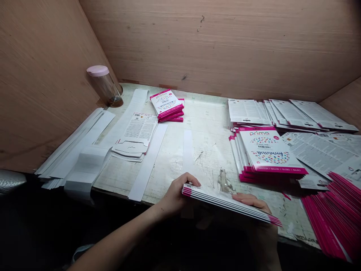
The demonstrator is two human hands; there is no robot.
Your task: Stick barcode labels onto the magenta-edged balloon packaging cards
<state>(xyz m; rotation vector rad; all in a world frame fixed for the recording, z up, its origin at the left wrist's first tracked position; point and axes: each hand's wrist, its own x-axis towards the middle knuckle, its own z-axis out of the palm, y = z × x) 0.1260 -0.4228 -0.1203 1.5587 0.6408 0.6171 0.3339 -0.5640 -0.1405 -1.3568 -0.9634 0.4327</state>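
Observation:
Between my two hands, at the table's front edge, is a small stack of flat white-and-pink cardboard packets (225,201), its layered edges turned toward me. My left hand (182,190) grips the left end, thumb over the top. The right end is in my right hand (255,205), whose fingers lie across the top while the rest of the hand is in shadow below. Just beyond my right hand sits a pile of "prima" balloon packets (272,150). A white paper strip (148,162) lies on the table past my left hand.
Printed packets (251,111) line the back right, and pink-edged ones (332,218) fan over the front right. A smaller packet pile (166,103) and flat cartons (138,130) lie left of centre. Paper strips (76,143) and a pink-lidded bottle (104,86) stand near the left wall.

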